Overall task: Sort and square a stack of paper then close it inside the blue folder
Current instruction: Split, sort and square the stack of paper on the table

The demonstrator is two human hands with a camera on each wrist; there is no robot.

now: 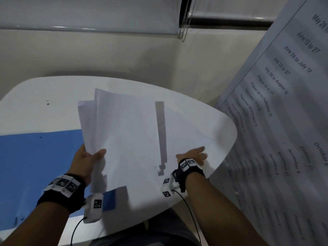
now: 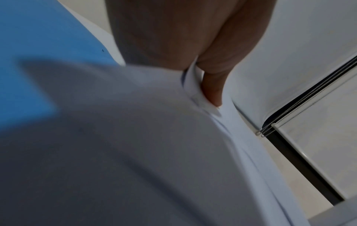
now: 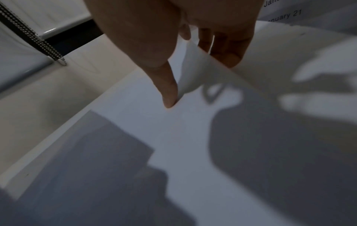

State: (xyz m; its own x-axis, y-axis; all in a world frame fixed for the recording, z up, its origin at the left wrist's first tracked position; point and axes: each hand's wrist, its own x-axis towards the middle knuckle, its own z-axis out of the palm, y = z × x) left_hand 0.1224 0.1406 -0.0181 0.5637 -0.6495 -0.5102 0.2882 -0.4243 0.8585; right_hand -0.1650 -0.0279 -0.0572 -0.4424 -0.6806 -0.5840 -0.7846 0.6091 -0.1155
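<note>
the left hand (image 1: 85,161) has its grip closed on a loose, uneven stack of paper (image 1: 124,132), thumb on top and sheets fanned at the far end, lifted above the white table (image 1: 35,110). the right hand (image 1: 193,155) pinches the corner of one sheet (image 3: 193,73) near the table's right edge. the blue folder (image 1: 40,166) lies open on the table under the left arm.

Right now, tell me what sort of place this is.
Probably an office or workroom: a white table, a printed schedule of date ranges hanging on the right, a roller blind with a bead chain, and the blue folder.
</note>
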